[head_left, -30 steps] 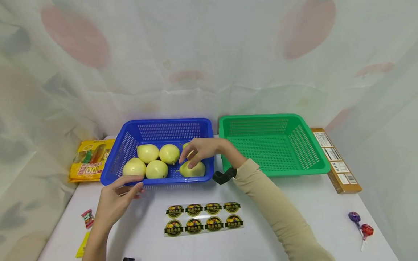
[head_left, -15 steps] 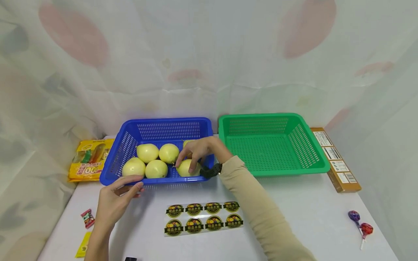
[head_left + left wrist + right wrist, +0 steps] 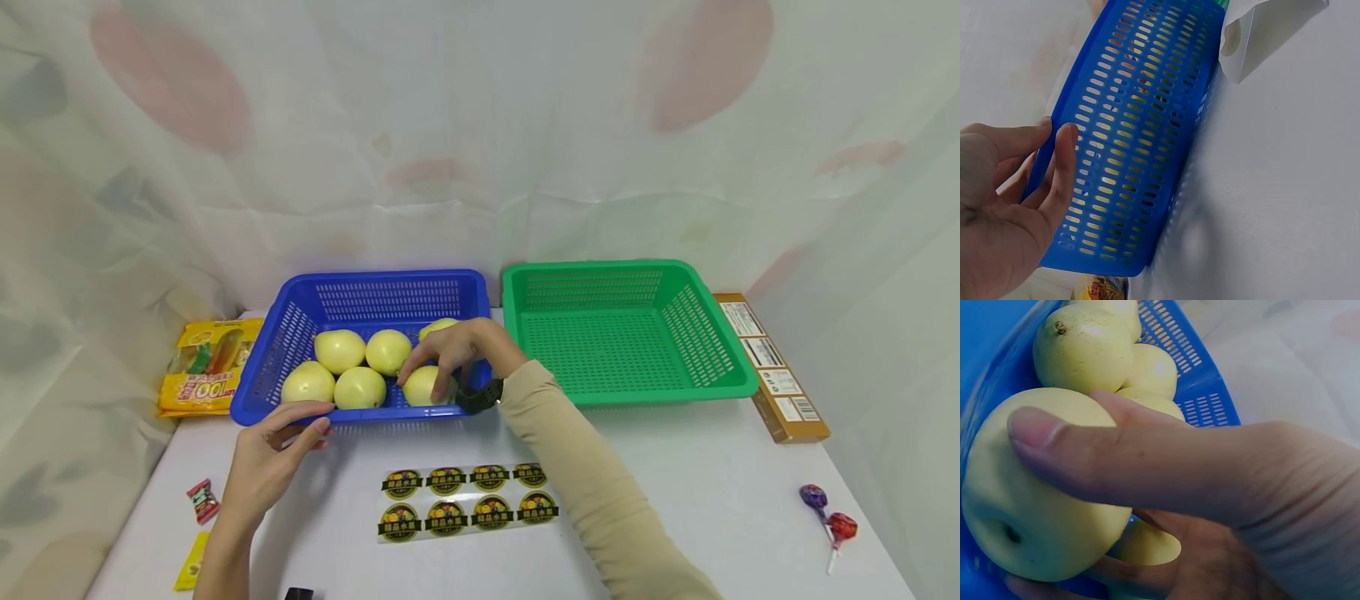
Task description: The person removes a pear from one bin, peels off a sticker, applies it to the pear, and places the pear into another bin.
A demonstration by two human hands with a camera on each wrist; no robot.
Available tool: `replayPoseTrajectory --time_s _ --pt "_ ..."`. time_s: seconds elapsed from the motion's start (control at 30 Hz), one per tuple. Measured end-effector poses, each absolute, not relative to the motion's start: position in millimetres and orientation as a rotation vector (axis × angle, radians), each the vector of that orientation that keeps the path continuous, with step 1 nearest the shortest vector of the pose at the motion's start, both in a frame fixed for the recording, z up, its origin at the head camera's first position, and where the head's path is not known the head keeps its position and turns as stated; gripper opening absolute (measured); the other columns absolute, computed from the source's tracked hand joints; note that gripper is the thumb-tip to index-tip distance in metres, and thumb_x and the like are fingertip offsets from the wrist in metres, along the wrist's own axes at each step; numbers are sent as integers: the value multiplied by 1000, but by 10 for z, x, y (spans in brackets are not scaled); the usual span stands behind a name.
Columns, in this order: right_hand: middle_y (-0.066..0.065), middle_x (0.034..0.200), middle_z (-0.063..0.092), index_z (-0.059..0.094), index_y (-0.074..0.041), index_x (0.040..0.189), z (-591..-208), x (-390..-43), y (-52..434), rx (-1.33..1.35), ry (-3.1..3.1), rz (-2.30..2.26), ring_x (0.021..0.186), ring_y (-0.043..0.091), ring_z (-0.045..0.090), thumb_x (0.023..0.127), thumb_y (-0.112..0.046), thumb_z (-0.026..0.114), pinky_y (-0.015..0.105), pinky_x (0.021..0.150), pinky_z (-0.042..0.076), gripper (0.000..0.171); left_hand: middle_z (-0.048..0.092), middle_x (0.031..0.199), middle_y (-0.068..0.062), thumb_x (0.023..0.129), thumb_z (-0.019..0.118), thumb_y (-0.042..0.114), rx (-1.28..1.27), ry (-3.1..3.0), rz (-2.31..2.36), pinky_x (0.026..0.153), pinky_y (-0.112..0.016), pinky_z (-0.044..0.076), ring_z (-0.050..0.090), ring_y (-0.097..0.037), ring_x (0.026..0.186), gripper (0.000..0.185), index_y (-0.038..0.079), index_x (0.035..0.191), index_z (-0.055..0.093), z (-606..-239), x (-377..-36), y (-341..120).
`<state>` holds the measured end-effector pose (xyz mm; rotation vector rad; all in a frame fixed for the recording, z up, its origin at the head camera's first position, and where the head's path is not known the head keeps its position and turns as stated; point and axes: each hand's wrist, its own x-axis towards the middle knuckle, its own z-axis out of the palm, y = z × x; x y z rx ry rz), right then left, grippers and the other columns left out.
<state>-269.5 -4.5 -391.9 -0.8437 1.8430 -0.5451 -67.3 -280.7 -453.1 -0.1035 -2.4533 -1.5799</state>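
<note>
My left hand [image 3: 268, 454] pinches the near-left rim of the blue basket [image 3: 397, 278]. In the left wrist view, the thumb and fingers of that hand [image 3: 1013, 200] lie on either side of the rim. Inside the basket's right part, my right hand [image 3: 455, 346] grips a pale yellow-green pear [image 3: 422, 387]. The right wrist view has the thumb across this pear [image 3: 1041, 519] and fingers on its far side. Several other pears [image 3: 341, 352] rest in the left and middle of the basket. One more pear [image 3: 438, 327] lies behind my right hand, partly hidden.
To the right stands a green basket [image 3: 615, 350], with a brown box [image 3: 776, 375] beside it. A sheet of round stickers [image 3: 468, 504] lies in front. Lollipops [image 3: 842, 527] are at the right; a yellow candy bag [image 3: 206, 371] and small wrapped sweets [image 3: 202, 502] at the left.
My right hand has come down and slightly left onto the front-right pear and taken hold of it. That pear has shifted a little left. The left hand stays at the rim.
</note>
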Motion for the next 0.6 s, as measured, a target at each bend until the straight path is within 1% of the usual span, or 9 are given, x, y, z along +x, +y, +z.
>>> replayPoseTrajectory --time_s 0.1,0.2,0.37,0.4,0.5,0.6 --pt "4 178 33 56 -25 159 -3925 -2684 -58 -828 1826 -556 149 23 48 97 -14 82 41 96 65 68 73 116 3 101 74 1 -96 -2475 -1582 76 -27 70 79 -9 87 24 -2 125 76 -4522 -682 -2812" --pt "8 179 31 55 -24 159 -3925 -2677 -60 -813 1815 -572 148 24 50 97 -13 82 42 94 65 69 74 115 3 102 76 9 -47 -2516 -1552 76 -23 69 77 -5 86 23 1 124 78 -4502 -700 -2801" --pt "5 178 35 58 -25 157 -3931 -2674 -50 -812 1826 -595 144 22 52 96 -13 83 41 92 66 67 76 115 3 102 79 18 39 -2562 -1554 80 -19 68 77 -4 89 26 3 124 79 -4456 -724 -2781" --pt "4 177 37 58 -25 156 -3936 -2672 -46 -818 1828 -608 143 21 53 96 -13 83 40 92 67 66 76 116 3 102 79 19 48 -2568 -1558 81 -19 67 77 -4 90 27 3 124 79 -4448 -726 -2780" --pt "3 173 42 60 -23 156 -3949 -2669 -35 -892 1837 -656 142 22 52 95 -13 85 34 94 67 66 76 115 9 102 79 21 65 -2577 -1571 82 -18 67 78 -5 92 29 3 125 78 -4433 -724 -2785" --pt "3 166 46 63 -23 153 -3938 -2662 2 -924 1853 -741 140 24 52 92 -15 88 33 93 68 66 75 114 16 102 79 22 69 -2583 -1575 82 -18 67 77 -6 93 30 3 126 78 -4427 -718 -2794"
